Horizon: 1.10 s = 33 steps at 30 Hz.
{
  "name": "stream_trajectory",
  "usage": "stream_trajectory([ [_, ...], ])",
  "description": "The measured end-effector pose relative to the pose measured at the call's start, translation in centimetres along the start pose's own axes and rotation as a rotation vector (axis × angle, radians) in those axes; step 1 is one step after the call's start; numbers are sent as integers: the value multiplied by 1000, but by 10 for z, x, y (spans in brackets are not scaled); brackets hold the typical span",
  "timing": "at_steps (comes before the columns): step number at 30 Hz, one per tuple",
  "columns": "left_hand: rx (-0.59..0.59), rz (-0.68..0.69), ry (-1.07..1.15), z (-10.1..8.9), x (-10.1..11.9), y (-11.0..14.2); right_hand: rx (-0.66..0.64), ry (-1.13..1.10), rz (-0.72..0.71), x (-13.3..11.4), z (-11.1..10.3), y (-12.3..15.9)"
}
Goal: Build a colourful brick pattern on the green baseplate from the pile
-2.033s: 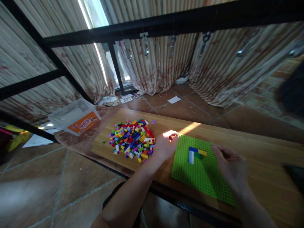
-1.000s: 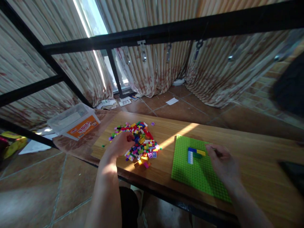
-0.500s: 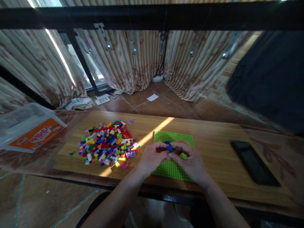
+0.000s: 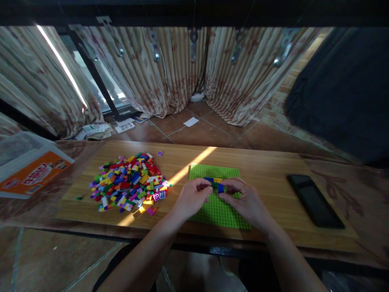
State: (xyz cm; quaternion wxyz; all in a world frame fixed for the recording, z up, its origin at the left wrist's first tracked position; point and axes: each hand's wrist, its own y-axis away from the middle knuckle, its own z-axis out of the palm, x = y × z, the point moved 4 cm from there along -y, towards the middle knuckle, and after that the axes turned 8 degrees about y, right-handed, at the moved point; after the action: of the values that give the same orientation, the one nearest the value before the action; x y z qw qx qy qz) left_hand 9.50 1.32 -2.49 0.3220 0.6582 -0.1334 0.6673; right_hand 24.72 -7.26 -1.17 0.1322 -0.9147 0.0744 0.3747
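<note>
Right grip (image 4: pixel 246 199) pinches a blue brick (image 4: pixel 221 188) by its side, likely leaving its underside free, over the green baseplate (image 4: pixel 215 213), where my left grip (image 4: pixel 192 198) also hovers, holding what I cannot tell.

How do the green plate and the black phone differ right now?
The green plate is covered in studs; the black phone has a smooth face with a screen. The plate is broad and squarish, while the phone is long and narrow. The plate has bricks on it and both hands over it; the phone has nothing on it and no hand near. Both lie flat on the wooden board.
</note>
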Motion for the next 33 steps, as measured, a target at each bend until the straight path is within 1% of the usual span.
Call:
stream_trajectory([
  [3,132,123,-228,-15,6,-5,59,117,98,15,-4,-4],
  [5,186,144,-336,-22,10,-6,65,161,131,21,-3,-5],
  [6,194,141,-373,-24,11,-7,58,172,133,21,-1,-6],
  [12,154,124,-539,-22,9,-7,0,188,103,16,6,-6],
  [21,103,121,-613,-19,11,-6,-41,236,80,18,9,-8],
  [28,102,128,-624,-19,11,-5,-6,195,65,21,6,-7],
  [33,104,119,-612,-19,11,-5,95,196,103,26,-1,-9],
])
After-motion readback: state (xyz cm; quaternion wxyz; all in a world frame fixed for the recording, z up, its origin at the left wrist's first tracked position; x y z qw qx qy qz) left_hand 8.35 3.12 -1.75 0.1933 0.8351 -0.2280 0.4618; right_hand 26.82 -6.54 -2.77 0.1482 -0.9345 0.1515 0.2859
